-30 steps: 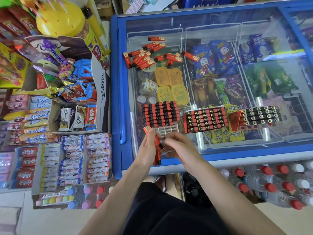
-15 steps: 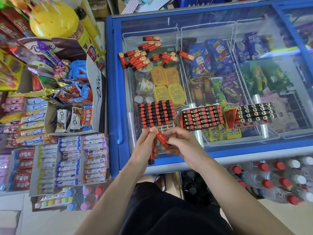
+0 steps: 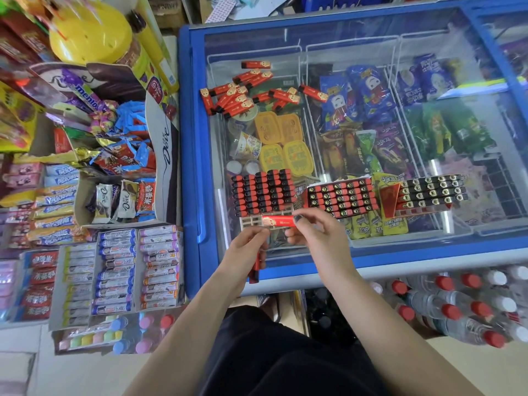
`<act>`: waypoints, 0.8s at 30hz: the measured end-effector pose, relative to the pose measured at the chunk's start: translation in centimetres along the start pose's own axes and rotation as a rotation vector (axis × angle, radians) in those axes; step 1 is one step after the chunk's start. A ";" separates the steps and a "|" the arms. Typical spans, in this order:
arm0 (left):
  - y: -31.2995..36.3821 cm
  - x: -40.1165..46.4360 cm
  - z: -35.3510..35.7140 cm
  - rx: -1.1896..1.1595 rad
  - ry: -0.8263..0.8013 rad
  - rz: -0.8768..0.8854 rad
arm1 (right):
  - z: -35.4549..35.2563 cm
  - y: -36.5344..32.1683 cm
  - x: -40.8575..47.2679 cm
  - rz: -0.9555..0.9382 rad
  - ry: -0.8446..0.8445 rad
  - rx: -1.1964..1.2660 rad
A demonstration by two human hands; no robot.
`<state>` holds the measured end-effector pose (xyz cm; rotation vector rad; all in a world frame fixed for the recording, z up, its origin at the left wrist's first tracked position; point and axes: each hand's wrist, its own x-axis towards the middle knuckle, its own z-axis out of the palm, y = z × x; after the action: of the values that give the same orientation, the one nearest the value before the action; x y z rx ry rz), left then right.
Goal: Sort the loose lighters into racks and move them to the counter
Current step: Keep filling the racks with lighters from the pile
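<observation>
Since half a second ago the red lighter (image 3: 278,220) has swung from a diagonal tilt to lie level, its long axis running 9 to 3 o'clock, black cap end toward 3 o'clock. Both hands hold it over the near edge of the freezer lid (image 3: 357,38): the left hand (image 3: 248,247) pinches the 9 o'clock end, and the right hand (image 3: 317,232) grips the capped end with curled fingers. A second lighter (image 3: 254,267) hangs from the left hand, long axis 12 to 6 o'clock; which end is down is hard to tell.

Just beyond the held lighter, at 12 o'clock, sits a partly filled rack (image 3: 263,192) with empty slots along its near row. Two more full racks lie to its 3 o'clock side, a red-and-black one (image 3: 341,197) and a black one (image 3: 431,192). Loose lighters (image 3: 243,92) lie scattered on the glass farther toward 12 o'clock, pointing many ways.
</observation>
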<state>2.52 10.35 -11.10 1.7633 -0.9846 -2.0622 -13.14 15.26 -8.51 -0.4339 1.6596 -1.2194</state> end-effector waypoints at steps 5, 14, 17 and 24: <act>-0.4 0.2 -0.2 -0.290 0.017 -0.118 | 0.3 0.8 0.8 -0.368 0.072 -0.560; -0.6 0.3 -1.0 -0.379 0.025 -0.121 | 1.7 2.6 2.4 -0.456 0.145 -0.737; -0.5 0.3 -1.1 -0.358 0.022 -0.123 | 2.0 2.7 2.7 -0.425 0.178 -0.712; -0.2 0.0 -1.3 -0.342 0.012 -0.148 | 2.5 2.9 3.9 -0.498 0.233 -0.754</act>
<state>3.82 10.09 -11.31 1.7053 -0.4709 -2.1494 -11.97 12.35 -12.98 -1.2668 2.2811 -0.9597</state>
